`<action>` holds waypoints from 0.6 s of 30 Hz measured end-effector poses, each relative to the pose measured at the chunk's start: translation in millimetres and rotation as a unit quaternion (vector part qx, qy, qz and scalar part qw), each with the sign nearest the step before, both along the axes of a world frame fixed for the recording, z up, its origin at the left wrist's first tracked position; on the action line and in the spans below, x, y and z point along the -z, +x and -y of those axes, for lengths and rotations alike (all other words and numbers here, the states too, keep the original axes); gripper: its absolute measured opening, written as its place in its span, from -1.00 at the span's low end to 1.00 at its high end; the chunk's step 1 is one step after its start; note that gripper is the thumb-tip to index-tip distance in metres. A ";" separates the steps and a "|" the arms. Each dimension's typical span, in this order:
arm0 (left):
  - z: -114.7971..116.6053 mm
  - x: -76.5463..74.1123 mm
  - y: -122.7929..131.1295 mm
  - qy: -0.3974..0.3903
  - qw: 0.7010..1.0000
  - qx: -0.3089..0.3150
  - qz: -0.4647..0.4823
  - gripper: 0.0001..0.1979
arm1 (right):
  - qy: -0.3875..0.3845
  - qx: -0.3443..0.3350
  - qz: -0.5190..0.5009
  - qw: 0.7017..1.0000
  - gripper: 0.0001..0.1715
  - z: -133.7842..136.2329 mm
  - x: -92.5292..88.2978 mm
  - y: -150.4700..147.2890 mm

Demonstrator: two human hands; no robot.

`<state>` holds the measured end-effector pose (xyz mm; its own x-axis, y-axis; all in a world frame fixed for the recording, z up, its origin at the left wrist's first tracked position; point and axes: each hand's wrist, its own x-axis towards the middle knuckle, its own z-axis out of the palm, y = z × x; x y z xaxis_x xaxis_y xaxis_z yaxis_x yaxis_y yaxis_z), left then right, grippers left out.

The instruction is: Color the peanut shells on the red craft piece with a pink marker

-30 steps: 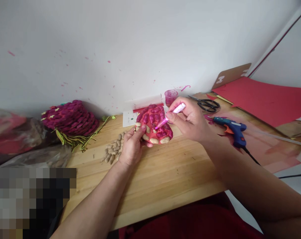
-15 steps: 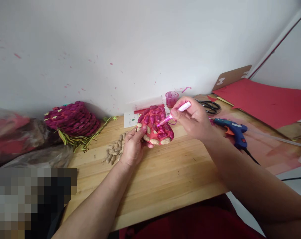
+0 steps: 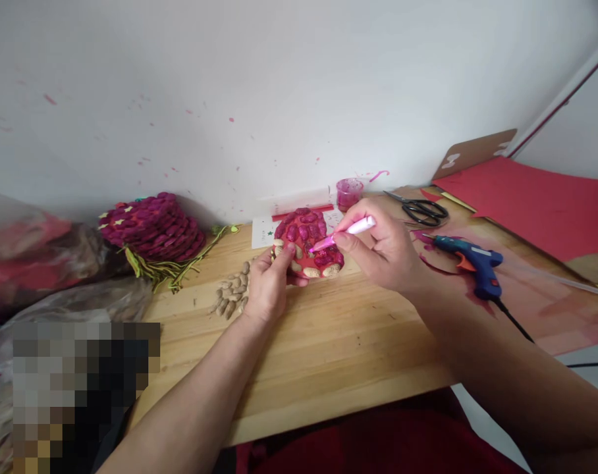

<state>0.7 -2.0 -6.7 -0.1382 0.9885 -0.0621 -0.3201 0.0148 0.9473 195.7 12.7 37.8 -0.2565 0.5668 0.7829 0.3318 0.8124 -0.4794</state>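
A red card piece with peanuts on it (image 3: 302,227) is held up over the wooden table, gripped at its lower left edge by my left hand (image 3: 271,280). Most of its peanuts are glossy magenta; several along the left and bottom edges are plain tan. My right hand (image 3: 382,247) pinches a white-handled brush (image 3: 355,227), whose pink-stained tip touches the peanuts near the middle of the piece. Behind the hand stands a clear cup of magenta paint (image 3: 349,194). Loose peanuts (image 3: 231,293) lie left of my left hand.
At the left sit a stack of magenta peanut pieces (image 3: 153,227) with green cords and some plastic bags (image 3: 27,257). To the right are black scissors (image 3: 425,210), a blue glue gun (image 3: 477,260) with its cord, and red sheets (image 3: 550,204) on the wooden table (image 3: 328,355).
The camera view has shifted slightly, moving most things a little rightward in the picture. The brush lies flatter, its tip slightly lower on the piece. Both hands keep their holds.
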 end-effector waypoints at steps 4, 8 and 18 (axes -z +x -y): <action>0.5 0.1 -1.2 0.000 0.999 -0.002 -0.032 -0.58 | 0.055 0.008 0.081 0.995 -0.90 3.8 -1.8 -4.1; 0.4 -0.9 -2.4 -0.001 0.999 -0.005 -0.039 -0.61 | 0.046 0.008 0.109 0.993 -0.91 5.4 -3.4 -3.2; -1.2 -0.6 -3.6 0.004 0.999 -0.010 -0.038 -0.61 | 0.027 -0.003 0.102 0.994 -0.90 5.9 -4.0 -3.1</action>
